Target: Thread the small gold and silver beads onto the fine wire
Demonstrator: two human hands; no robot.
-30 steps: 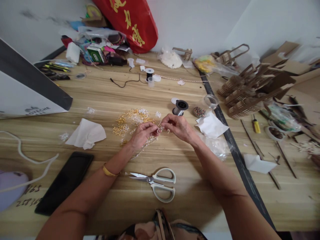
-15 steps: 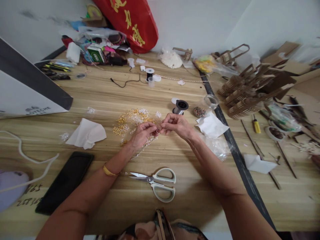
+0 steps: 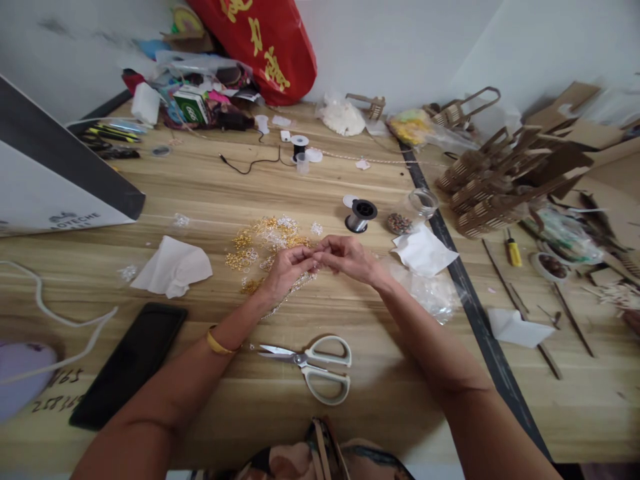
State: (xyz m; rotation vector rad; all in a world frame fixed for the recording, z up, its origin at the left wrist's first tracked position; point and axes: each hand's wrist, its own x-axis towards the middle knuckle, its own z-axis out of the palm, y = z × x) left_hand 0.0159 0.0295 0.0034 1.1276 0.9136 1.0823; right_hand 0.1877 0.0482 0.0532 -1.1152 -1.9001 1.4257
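My left hand (image 3: 287, 272) and my right hand (image 3: 349, 259) meet over the table, thumbs and fingers pinched together at the tips. A thin, shiny beaded strand (image 3: 290, 293) runs from beneath the fingers of my left hand down toward the wrist. Whatever small piece sits between the fingertips is mostly hidden, though a reddish bit shows below them. Just beyond the left hand lies a loose pile of gold and silver rings and small findings (image 3: 270, 233). White-handled scissors (image 3: 305, 363) rest nearer my body, blades slightly parted and pointing left.
Behind my right hand stands a wire spool (image 3: 361, 215). A clear jar (image 3: 423, 202), small beads (image 3: 399, 223) and white paper (image 3: 425, 251) are to its right. A black phone (image 3: 131, 363) and a white cloth (image 3: 173, 268) lie left. Small woven baskets (image 3: 490, 187) crowd the right.
My right hand has dropped slightly and turned, its fingers now closer against the left fingertips. More of the wire spool shows behind it. The left hand has barely moved.
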